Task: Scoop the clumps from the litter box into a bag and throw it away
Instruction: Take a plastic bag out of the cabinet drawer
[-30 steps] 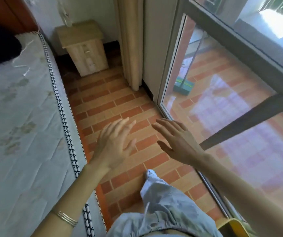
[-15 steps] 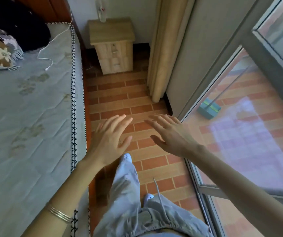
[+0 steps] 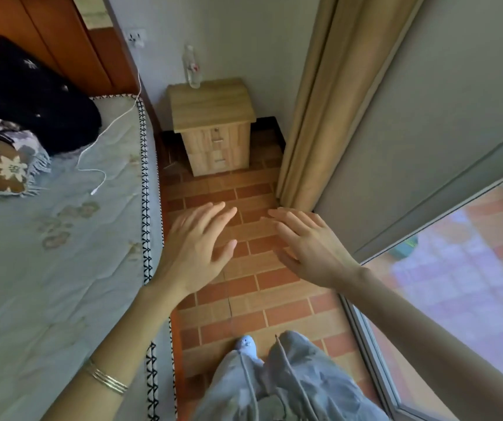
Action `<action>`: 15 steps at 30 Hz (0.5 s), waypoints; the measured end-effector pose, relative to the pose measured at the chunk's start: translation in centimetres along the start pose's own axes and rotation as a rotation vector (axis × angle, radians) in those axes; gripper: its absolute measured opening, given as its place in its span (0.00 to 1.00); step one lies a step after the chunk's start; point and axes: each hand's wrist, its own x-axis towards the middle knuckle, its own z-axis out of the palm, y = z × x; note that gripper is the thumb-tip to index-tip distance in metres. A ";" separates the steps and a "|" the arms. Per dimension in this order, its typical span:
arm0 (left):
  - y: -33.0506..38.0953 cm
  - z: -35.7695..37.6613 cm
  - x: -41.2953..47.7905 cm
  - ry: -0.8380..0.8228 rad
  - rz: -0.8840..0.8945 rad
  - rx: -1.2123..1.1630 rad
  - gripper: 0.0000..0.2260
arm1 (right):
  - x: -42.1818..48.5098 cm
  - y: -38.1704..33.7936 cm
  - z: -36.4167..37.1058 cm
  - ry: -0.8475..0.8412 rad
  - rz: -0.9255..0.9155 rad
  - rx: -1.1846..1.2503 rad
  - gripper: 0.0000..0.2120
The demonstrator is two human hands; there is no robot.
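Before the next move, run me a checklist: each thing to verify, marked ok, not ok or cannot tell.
1. The left hand is free: ok, open and holding nothing.
2. The right hand is free: ok, open and holding nothing.
3. Sight of the litter box: not ok, none shows in this view.
4. A scoop and bag within reach: not ok, neither shows.
5. Route ahead: probably not ok, the brick floor strip between the bed and the curtain ends at the nightstand.
6. The glass door is open: cannot tell.
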 end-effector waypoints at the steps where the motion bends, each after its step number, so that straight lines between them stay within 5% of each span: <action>1: -0.7 0.0 0.9 0.000 -0.007 -0.005 0.26 | 1.1 0.4 0.3 -0.010 0.004 0.003 0.23; 15: -10.2 -0.3 20.3 0.022 -0.108 0.029 0.25 | 21.2 15.0 3.5 -0.056 -0.051 0.007 0.19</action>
